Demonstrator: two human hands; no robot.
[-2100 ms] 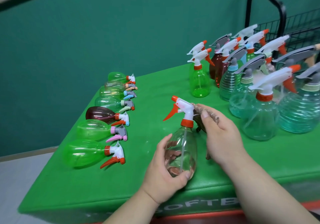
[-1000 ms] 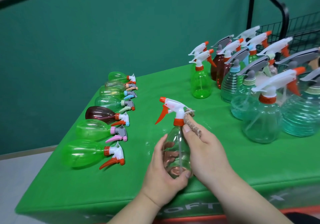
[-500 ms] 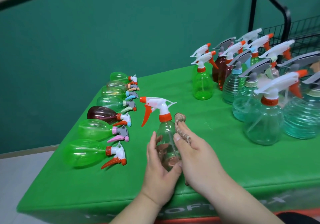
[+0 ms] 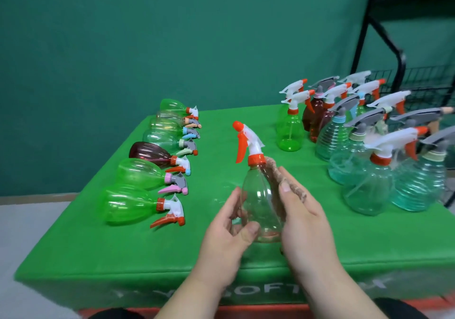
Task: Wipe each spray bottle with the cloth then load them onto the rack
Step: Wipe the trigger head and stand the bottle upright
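Clear plastic, the spray bottle [image 4: 258,195] is held above the surface [image 4: 123,252], long axis near vertical. Its base is gripped by the left hand [image 4: 226,230]; the cloth [image 4: 275,171] is pinched in the right hand [image 4: 305,225] and pressed to the bottle's right flank. Beyond the bottle's right, nearer the right hand, the rack [image 4: 423,82] is cut off by the frame.

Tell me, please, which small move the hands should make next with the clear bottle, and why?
Probably turn the clear bottle a little with the left hand, so that the cloth reaches a new side. The left hand grips the bottle low on its body, and the right hand presses the cloth only on its right side, below the orange collar.
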